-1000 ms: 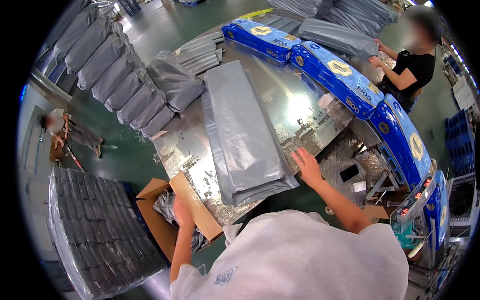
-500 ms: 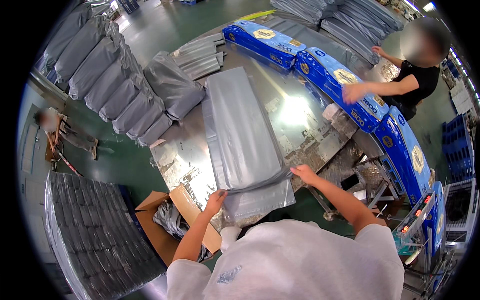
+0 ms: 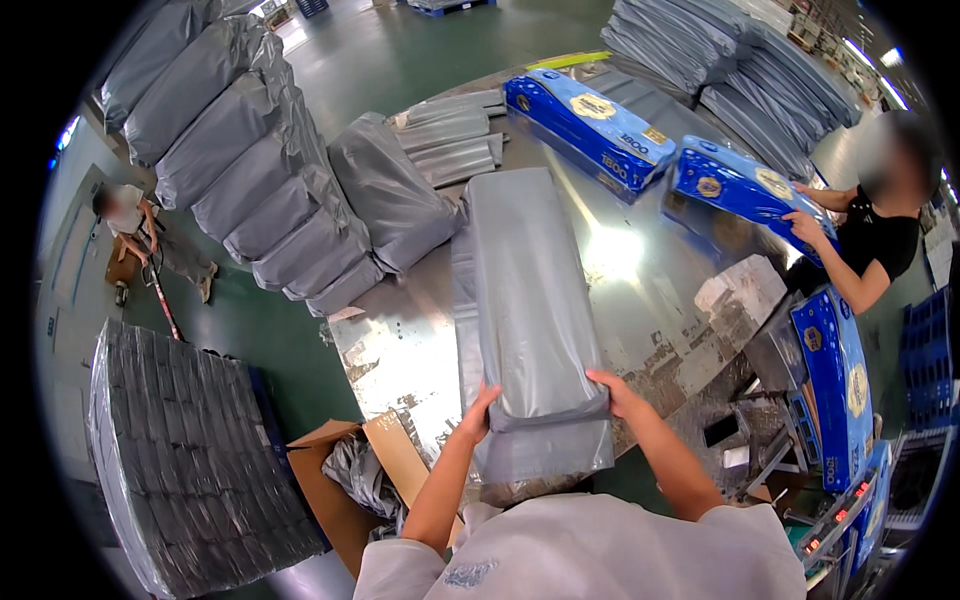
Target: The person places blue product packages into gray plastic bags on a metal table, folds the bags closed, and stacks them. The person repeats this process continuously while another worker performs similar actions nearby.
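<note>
A long grey plastic bag (image 3: pixel 530 290), filled to a flat block shape, lies lengthwise on the metal table. Its loose near end (image 3: pixel 550 450) spreads flat toward my body. My left hand (image 3: pixel 480 412) is closed at the bag's near left edge, thumb on top and the other fingers partly hidden. At the near right corner, my right hand (image 3: pixel 620 395) pinches the bag's side. Another grey sheet or bag (image 3: pixel 466 310) lies under the filled one and shows along its left side.
Beyond the table, a co-worker (image 3: pixel 885 220) holds a blue pack (image 3: pixel 745 185) in both hands. More blue packs (image 3: pixel 590 120) stand at the back and right. Grey filled bags (image 3: pixel 230 150) are piled left, near an open cardboard box (image 3: pixel 335 490) and a wrapped stack (image 3: pixel 190 470).
My hands have moved up from the bag's loose end onto its near sides, and the bag's end has been drawn snugger. The co-worker has taken hold of a blue pack and tilted it.
</note>
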{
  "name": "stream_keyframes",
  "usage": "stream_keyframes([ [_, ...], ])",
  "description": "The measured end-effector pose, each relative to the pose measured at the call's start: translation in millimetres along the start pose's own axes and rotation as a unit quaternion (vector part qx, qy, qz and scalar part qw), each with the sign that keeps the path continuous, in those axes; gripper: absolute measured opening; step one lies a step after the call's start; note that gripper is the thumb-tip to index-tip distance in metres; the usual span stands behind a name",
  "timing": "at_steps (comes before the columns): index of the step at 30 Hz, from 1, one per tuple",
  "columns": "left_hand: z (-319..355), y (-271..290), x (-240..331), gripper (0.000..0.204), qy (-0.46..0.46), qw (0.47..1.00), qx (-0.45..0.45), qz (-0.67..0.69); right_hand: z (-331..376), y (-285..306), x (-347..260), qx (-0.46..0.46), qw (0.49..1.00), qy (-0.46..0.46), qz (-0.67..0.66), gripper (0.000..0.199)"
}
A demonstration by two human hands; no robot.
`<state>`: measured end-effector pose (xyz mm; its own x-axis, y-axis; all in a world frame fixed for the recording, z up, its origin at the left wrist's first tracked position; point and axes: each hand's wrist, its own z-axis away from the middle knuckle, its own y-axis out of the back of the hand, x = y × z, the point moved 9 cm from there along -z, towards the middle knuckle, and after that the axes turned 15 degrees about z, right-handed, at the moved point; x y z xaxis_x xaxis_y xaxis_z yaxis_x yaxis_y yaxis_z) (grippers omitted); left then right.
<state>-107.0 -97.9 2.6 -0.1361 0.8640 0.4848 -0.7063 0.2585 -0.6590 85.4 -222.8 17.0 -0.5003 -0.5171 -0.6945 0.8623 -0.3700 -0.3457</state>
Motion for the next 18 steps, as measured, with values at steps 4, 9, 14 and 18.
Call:
stream_keyframes([
  [4, 36.5, -64.0, 66.8, 0.075, -0.090, 0.995, -0.040, -0.014, 30.3, -23.6, -65.9, 0.016, 0.995, 0.079, -0.066, 0.072],
  [9, 50.1, -57.9, 131.3, 0.086, -0.223, 0.973, -0.032, -0.042, 19.8, -64.8, -146.2, 0.018, 0.979, 0.203, 0.020, 0.073],
  [14, -7.4, -49.1, 276.5, 0.083, -0.373, 0.926, -0.056, 0.003, -95.6, -109.3, -285.9, 0.010, 0.963, 0.244, 0.112, 0.077],
  [18, -48.1, -19.4, 365.9, 0.068, -0.367, 0.921, 0.047, 0.123, -199.5, -182.3, -364.3, -0.134, 0.953, 0.243, 0.124, 0.075],
])
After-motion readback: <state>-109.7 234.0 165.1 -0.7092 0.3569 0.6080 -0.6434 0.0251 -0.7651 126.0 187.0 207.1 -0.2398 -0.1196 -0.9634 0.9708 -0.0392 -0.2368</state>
